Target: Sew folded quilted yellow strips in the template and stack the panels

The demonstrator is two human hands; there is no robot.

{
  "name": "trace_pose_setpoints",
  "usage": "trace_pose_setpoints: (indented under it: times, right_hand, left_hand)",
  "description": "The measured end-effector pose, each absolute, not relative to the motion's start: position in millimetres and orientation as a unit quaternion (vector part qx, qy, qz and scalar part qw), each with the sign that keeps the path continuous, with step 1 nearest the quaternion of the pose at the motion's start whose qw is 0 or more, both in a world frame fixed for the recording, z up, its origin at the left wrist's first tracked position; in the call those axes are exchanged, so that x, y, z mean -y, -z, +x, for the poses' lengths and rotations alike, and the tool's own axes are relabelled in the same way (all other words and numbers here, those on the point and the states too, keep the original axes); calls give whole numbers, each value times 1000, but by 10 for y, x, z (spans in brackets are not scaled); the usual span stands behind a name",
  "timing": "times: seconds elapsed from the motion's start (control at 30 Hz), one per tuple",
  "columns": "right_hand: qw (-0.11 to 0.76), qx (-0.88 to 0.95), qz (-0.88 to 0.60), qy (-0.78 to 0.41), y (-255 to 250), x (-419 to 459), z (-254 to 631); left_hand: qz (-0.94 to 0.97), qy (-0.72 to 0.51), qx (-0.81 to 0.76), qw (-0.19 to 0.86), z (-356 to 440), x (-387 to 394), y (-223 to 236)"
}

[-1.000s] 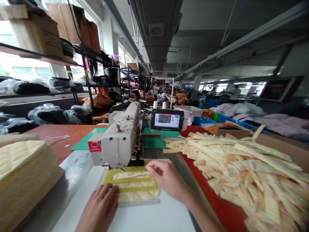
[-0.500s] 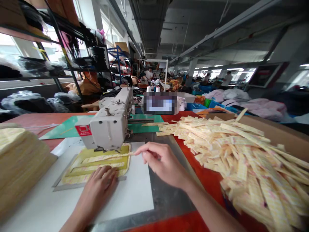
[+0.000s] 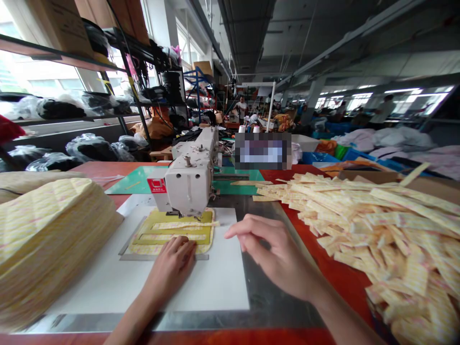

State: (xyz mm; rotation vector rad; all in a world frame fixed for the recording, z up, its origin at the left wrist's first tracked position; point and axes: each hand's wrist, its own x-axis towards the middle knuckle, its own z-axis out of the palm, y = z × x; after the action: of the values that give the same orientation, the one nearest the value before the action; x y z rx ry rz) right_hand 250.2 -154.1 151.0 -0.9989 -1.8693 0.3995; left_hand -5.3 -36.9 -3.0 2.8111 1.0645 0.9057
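Observation:
My left hand (image 3: 175, 261) lies with its fingers down on the near edge of an olive template (image 3: 181, 231) over a yellow patterned fabric piece (image 3: 138, 248). Two long slots run across the template. A patterned fabric strip (image 3: 187, 225) lies along the far slot, its right end sticking out past the template's edge. More of the patterned fabric shows in the near slot. To the right, my right hand (image 3: 275, 254) hovers with loosely bent fingers, holding nothing, a short gap from the strip's end. Just beyond the template stands the sewing machine head (image 3: 189, 187).
A tall stack of quilted yellow fabric (image 3: 53, 230) stands at the left. At the right lies a large heap of cut strips (image 3: 381, 225). A white sheet (image 3: 215, 287) lies under the template. Behind the machine are a green board (image 3: 134, 179) and a blurred screen (image 3: 263, 151).
My right hand has let go of the strip's end and drawn back to the right. My left hand stays on the template. The view has turned a little left.

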Motion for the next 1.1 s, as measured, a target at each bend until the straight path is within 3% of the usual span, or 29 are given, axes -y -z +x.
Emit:
trace_pose_setpoints:
  times: [1.1]
  right_hand:
    - [507,786,-306,-175,-1601,1798,2483]
  left_hand:
    - [899,-297,-321,-7,-61,357,-24]
